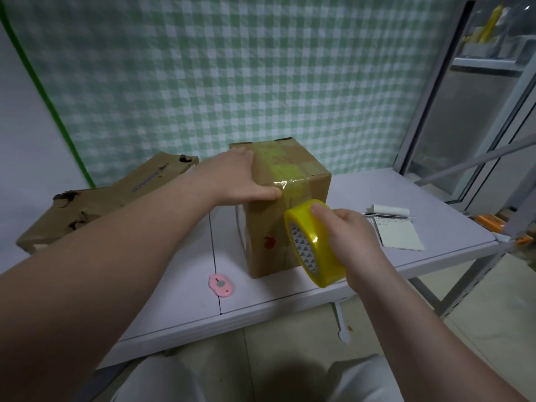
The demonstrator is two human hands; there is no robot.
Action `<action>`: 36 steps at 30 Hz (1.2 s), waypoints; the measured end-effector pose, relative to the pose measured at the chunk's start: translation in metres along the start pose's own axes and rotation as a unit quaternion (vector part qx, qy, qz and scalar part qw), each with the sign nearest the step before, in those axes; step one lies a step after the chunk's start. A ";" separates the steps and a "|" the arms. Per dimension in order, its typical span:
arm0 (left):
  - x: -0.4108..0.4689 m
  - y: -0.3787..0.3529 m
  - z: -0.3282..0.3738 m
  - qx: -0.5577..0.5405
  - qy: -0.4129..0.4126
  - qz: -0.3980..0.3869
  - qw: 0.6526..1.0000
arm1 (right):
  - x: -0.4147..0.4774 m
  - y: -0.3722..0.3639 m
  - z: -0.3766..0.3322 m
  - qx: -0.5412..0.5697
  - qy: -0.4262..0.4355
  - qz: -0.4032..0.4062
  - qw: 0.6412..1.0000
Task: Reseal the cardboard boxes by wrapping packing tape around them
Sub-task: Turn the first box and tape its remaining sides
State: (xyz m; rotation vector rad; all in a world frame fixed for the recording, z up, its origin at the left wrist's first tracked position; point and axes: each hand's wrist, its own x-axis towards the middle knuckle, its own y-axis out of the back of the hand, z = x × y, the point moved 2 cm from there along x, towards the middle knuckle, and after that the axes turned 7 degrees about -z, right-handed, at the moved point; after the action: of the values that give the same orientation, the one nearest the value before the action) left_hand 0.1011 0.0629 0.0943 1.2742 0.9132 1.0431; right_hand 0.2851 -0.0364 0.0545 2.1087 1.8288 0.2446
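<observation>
Right-hand grip (pixel 345 236) clenched on the yellow packing tape roll (pixel 314 245), thumb on the outer rim, fingers round the far side. Roll is held in the air just in front of the near face of the cardboard box (pixel 285 210). Left hand (pixel 240 177) lies flat over the box's top left edge, thumb pinning the tape where it folds over the top front edge; no closed grip, just pressing down.

Box stands upright mid-bench, a yellowish tape band (pixel 278 163) already across its top and turning down the front face. A short stretch of tape seems to run from that fold to the roll.

Step in hand, by my read: laying the band down the front face. Next move likely calls for pulling the roll down toward the bench (pixel 174 285) while the left thumb keeps the start anchored, then tipping or lifting the box to pass under.

Room: box sits back from the near bench edge, open surface to its right. Pink box cutter (pixel 221 284) lies near the front edge, left of the box corner, apart from it. Flattened cardboard (pixel 101 204) on the left end of the bench, overhanging it. Notepad (pixel 398 235) toward the right edge, well apart.
</observation>
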 end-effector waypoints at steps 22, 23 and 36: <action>0.031 0.012 -0.013 0.035 0.063 -0.088 0.993 | 0.085 0.031 0.002 -0.231 0.048 0.110 0.965; 0.031 0.012 -0.009 0.037 0.053 -0.094 0.993 | 0.086 0.030 0.003 -0.233 0.052 0.113 0.964; 0.014 0.003 0.081 0.081 -0.111 -0.143 0.980 | 0.087 0.036 0.007 -0.280 0.045 0.128 0.950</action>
State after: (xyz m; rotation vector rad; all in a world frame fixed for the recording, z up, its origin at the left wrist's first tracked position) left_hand 0.1821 0.0531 0.1049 1.3175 0.9886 0.5968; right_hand 0.3348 0.0441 0.0534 1.9266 1.3087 0.8304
